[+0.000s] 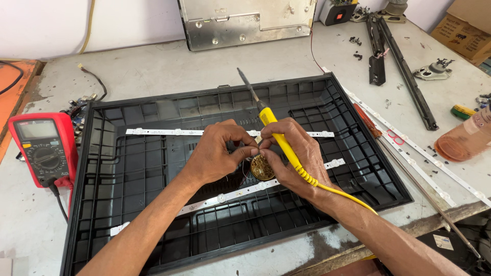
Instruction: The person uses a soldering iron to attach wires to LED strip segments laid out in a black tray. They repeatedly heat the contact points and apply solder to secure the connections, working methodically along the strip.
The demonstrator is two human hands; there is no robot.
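— Where was the soldering iron (279, 140)?

— Clasped in the right hand (291, 161), tip pointing up and away, over the middle of the black panel tray (102, 204). The left hand (217, 153) pinched something tiny against it; I couldn't tell what.

— The risk?

— Fingertips met close to the hot barrel: a slip might have burned skin, or scorched the LED strip (230, 194) beside the flux tin (262, 167).

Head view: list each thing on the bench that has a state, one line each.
Soldering iron: held in right hand, tip pointing up and away.
Left hand: fingertips pinched against the right hand's.
Round tin: open, under the hands.
Black back panel: lying flat, inside up.
Red meter: screen blank.
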